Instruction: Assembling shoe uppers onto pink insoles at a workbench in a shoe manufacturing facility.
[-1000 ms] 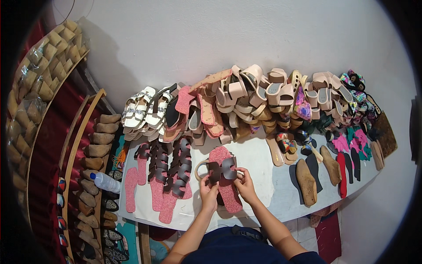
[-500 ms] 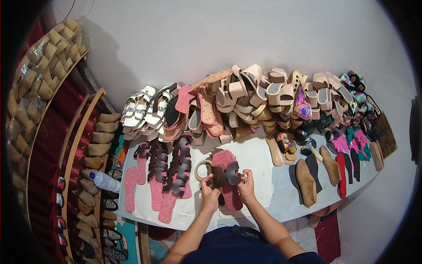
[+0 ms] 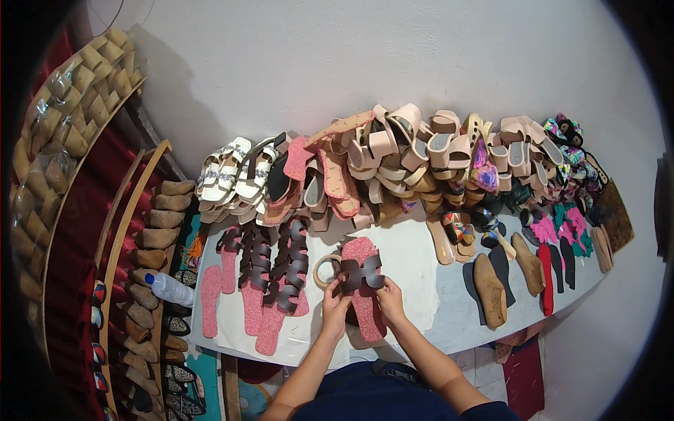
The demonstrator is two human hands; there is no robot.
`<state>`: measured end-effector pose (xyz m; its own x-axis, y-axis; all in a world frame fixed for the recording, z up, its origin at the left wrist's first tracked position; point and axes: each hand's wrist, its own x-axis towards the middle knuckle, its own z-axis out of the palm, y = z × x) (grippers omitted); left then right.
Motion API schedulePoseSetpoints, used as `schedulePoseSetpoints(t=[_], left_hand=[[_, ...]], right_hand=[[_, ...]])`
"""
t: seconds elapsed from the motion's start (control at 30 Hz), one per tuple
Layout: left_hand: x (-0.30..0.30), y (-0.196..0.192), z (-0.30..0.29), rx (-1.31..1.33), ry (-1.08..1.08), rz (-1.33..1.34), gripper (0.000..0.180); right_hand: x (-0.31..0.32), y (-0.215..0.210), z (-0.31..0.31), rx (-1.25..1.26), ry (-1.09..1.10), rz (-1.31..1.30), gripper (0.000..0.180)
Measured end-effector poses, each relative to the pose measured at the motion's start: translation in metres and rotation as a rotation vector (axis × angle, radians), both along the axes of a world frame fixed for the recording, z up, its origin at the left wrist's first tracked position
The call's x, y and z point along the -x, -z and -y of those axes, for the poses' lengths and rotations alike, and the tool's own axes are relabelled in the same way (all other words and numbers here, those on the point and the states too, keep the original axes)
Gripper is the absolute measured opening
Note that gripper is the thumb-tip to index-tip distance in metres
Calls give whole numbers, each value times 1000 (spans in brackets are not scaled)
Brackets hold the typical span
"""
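Both hands pinch a dark strap (image 3: 361, 274) laid across a pink insole (image 3: 364, 295) at table centre: left hand (image 3: 335, 306) on its 9 o'clock end, right hand (image 3: 388, 300) at 3 o'clock (seemingly to keep it square). A tape roll (image 3: 325, 271) lies at the strap's 9 o'clock.

One head-worn fisheye view looks steeply down from above the person onto the table (image 3: 435, 281), facing the white wall (image 3: 365, 63) behind it. The table sits mid-distance; forearms enter from the lower edge. Straight edges bend toward the dark rim.
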<state>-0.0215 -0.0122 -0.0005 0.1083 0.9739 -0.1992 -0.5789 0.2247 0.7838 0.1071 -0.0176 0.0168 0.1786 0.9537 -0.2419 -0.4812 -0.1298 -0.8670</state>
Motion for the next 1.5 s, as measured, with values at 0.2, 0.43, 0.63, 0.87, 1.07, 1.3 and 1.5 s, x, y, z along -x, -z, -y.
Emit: schedulePoseSetpoints(t=[0.2,0.43,0.63,0.87,1.07,1.3,1.5], left_hand=[[7,-9,11,41,-46,-47,49],[34,-14,20,1,-142,-49,51],[65,-21,18,16,-262,-24,47],[129,-17,7,116,-373,24,34],[203,-3,-2,97,-432,-57,27],[281,14,-20,151,-281,-102,18],[324,27,-50,233,-184,-26,21]], right_hand=[[14,10,1,10,-7,-135,24],[37,19,1,-21,-109,-100,19],[69,15,-5,15,-272,-97,20],[131,8,-9,-18,-508,214,24],[197,16,-21,1,-611,271,24],[277,42,-47,73,-555,269,19],[322,46,-68,64,-490,475,20]])
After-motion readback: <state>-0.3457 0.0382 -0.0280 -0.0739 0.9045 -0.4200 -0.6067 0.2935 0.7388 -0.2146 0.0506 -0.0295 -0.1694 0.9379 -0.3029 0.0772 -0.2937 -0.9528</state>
